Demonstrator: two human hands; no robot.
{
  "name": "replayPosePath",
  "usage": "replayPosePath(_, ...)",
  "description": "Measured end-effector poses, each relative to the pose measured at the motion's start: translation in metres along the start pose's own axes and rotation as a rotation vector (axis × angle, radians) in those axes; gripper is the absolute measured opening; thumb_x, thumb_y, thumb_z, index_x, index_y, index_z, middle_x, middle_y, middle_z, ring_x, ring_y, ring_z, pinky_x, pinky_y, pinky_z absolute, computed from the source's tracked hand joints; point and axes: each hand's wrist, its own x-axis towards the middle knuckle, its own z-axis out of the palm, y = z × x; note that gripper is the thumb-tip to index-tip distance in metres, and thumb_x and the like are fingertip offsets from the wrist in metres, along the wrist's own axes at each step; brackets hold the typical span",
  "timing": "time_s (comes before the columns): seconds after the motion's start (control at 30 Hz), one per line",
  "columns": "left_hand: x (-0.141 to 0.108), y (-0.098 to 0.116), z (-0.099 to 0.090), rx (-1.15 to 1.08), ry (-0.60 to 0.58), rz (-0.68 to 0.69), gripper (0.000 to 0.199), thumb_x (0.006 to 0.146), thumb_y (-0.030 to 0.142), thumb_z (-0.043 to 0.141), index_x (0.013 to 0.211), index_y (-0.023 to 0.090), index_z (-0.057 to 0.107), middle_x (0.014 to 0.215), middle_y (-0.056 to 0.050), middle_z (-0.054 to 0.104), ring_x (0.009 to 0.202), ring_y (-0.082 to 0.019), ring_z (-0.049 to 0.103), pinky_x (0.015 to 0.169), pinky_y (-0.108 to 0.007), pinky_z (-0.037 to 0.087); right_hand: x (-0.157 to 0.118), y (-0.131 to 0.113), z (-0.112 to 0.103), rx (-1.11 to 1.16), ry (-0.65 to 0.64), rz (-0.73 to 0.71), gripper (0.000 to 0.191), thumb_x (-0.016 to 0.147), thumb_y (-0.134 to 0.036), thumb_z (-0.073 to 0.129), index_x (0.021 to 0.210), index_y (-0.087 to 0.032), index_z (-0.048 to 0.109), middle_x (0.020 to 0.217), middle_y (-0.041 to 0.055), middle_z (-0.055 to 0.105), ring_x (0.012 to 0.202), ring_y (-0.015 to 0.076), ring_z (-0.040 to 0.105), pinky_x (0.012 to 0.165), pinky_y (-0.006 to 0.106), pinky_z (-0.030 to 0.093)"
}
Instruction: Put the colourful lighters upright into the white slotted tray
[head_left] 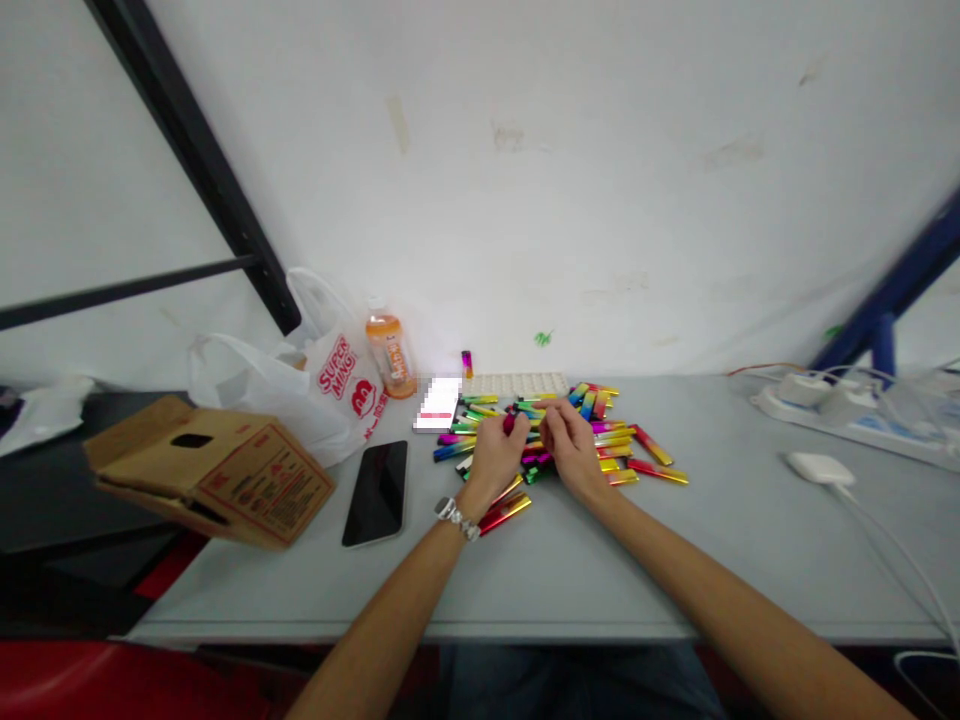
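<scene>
Shiny, two-coloured lighters (506, 512) lie in a loose pile on the grey table, in red, gold, green, blue and purple. Over the pile's left part, my left hand (495, 455) is closed, and the dark magenta end of a lighter (510, 424) shows between thumb and fingers. My right hand (571, 450) is just to its right, fingers curled and pressed together; what they hold, if anything, is hidden. Behind the pile, a white tray with a grid of small holes (517, 383) lies along the wall. One purple lighter (467, 364) stands upright at its left end.
Left of the pile lie a black phone (376, 493) and an opened cardboard box (262, 480). Behind them are a white plastic bag (330, 400) and an orange drink bottle (391, 355). At right, a white charger (821, 468) with cable lies before a power strip (862, 425).
</scene>
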Motion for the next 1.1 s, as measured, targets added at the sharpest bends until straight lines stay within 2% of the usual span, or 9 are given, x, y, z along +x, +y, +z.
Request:
replayPosePath(0.27,-0.002,-0.001,0.001,-0.036,-0.003,-0.012,0.047,0.084,0.052,0.055,0.053,0.019,0.042,0.047,0.005,0.035,0.048,-0.009,0.03,0.05,-0.027,0.02,-0.001,0.003,0.0,-0.077,-0.009,-0.017,0.038,0.096,-0.054,0.045,0.103,-0.022,0.063,0.06,-0.0036,0.044,0.053,0.0141,0.041,0.05,0.027,0.033)
replayPosePath(0.4,-0.004,0.003,-0.002,0.001,-0.032,0.047,0.05,0.086,0.057,0.055,0.056,0.018,0.047,0.051,0.004,0.04,0.052,-0.01,0.034,0.052,-0.026,0.023,-0.001,-0.003,0.0,-0.102,-0.013,-0.048,0.036,0.095,-0.053,0.048,0.101,-0.021,0.064,0.067,-0.0012,0.053,0.059,0.015,0.047,0.054,0.027,0.038)
replayPosePath(0.53,-0.006,0.005,-0.006,0.056,-0.088,0.121,0.055,0.095,0.06,0.037,0.063,0.018,0.054,0.059,-0.001,0.052,0.059,-0.015,0.046,0.059,-0.029,0.034,-0.001,-0.012,0.004,-0.068,-0.02,-0.047,0.037,0.094,-0.054,0.05,0.098,-0.02,0.065,0.077,0.0021,0.063,0.067,0.0167,0.055,0.061,0.029,0.045)
replayPosePath(0.67,-0.007,-0.002,-0.004,0.029,-0.073,0.129,0.055,0.1,0.056,0.023,0.084,0.02,0.062,0.084,-0.007,0.065,0.082,-0.022,0.059,0.08,-0.037,0.048,0.003,-0.017,0.009,-0.066,-0.004,0.035,0.038,0.085,-0.057,0.063,0.088,-0.019,0.065,0.069,0.0014,0.063,0.065,0.0167,0.057,0.059,0.028,0.046)
replayPosePath(0.77,-0.008,-0.007,-0.003,0.025,-0.045,0.185,0.048,0.101,0.052,0.024,0.096,0.022,0.061,0.098,-0.008,0.064,0.098,-0.023,0.059,0.097,-0.042,0.046,0.009,-0.017,0.008,-0.034,0.006,0.081,0.041,0.079,-0.057,0.07,0.085,-0.017,0.066,0.069,0.002,0.066,0.065,0.0166,0.06,0.061,0.028,0.049)
replayPosePath(0.87,-0.007,-0.009,-0.003,0.041,-0.042,0.231,0.046,0.103,0.047,0.021,0.105,0.022,0.06,0.108,-0.009,0.063,0.11,-0.022,0.057,0.107,-0.043,0.041,0.02,-0.019,0.003,-0.045,-0.049,0.099,0.04,0.076,-0.055,0.073,0.083,-0.016,0.068,0.073,0.0047,0.07,0.066,0.0175,0.063,0.061,0.029,0.05)
replayPosePath(0.93,-0.006,-0.009,-0.005,0.062,-0.033,0.218,0.046,0.103,0.046,0.022,0.119,0.022,0.057,0.12,-0.011,0.06,0.121,-0.022,0.052,0.113,-0.044,0.036,0.032,-0.022,-0.002,-0.133,-0.088,0.07,0.037,0.076,-0.051,0.073,0.083,-0.015,0.07,0.075,0.0055,0.071,0.065,0.0173,0.062,0.057,0.029,0.049)
replayPosePath(1.0,-0.003,-0.01,-0.007,0.104,0.007,0.181,0.046,0.101,0.049,0.03,0.132,0.021,0.049,0.131,-0.013,0.056,0.13,-0.024,0.047,0.116,-0.045,0.031,0.05,-0.024,-0.006,-0.225,-0.104,0.028,0.034,0.078,-0.047,0.072,0.088,-0.015,0.072,0.077,0.0062,0.072,0.064,0.0172,0.062,0.055,0.028,0.048)
replayPosePath(1.1,0.002,-0.015,-0.014,0.212,0.118,0.138,0.053,0.097,0.052,0.045,0.137,0.017,0.045,0.134,-0.017,0.053,0.132,-0.029,0.044,0.115,-0.049,0.031,0.087,-0.023,-0.004,-0.253,-0.153,-0.014,0.033,0.082,-0.043,0.067,0.098,-0.014,0.072,0.077,0.0067,0.072,0.064,0.0178,0.065,0.055,0.029,0.05)
